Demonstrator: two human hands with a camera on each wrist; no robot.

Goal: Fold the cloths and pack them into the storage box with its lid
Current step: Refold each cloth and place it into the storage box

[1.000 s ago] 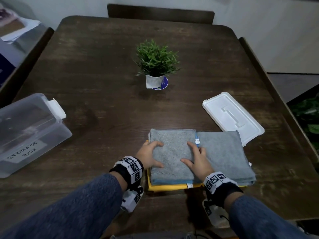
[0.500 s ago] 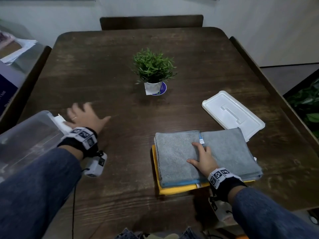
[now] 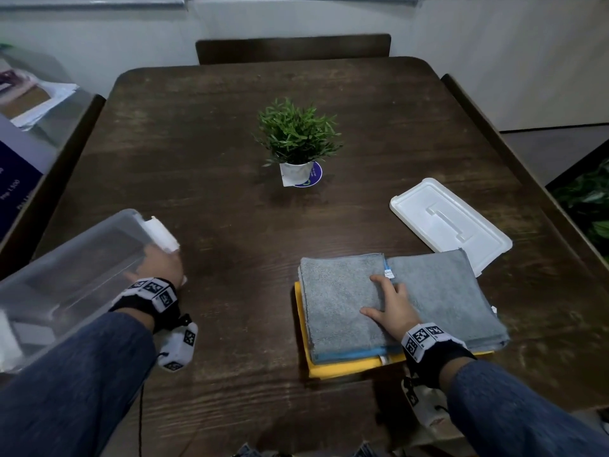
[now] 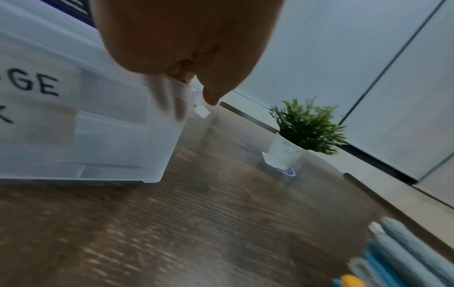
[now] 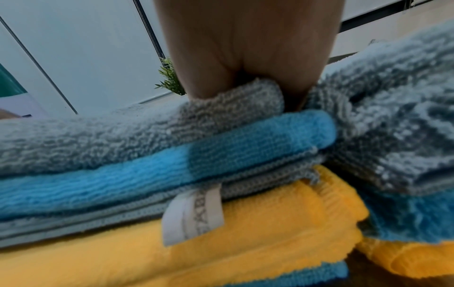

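A stack of folded cloths [image 3: 339, 308] lies near the table's front edge: grey on top, a blue layer [image 3: 349, 356] below it, yellow [image 3: 333, 367] at the bottom. My right hand [image 3: 385, 301] rests flat on the grey top cloth [image 5: 123, 139], fingers straight. The clear storage box [image 3: 66, 258] stands open at the left. My left hand [image 3: 161, 262] grips its near corner by the white latch [image 3: 161, 235]. In the left wrist view the fingers [image 4: 172, 101] show through the box wall [image 4: 98, 136], with the thumb outside. The white lid [image 3: 451, 225] lies at the right, partly under the cloths.
A small potted plant [image 3: 296, 140] stands in the table's middle, behind the cloths. Dark chair backs line the far [image 3: 293, 47] and side edges. Bare wood [image 3: 237, 291] lies between the box and the cloth stack.
My left hand left the cloth stack, swung left to the storage box and took hold of its corner by the latch. The right hand stayed on the top cloth.
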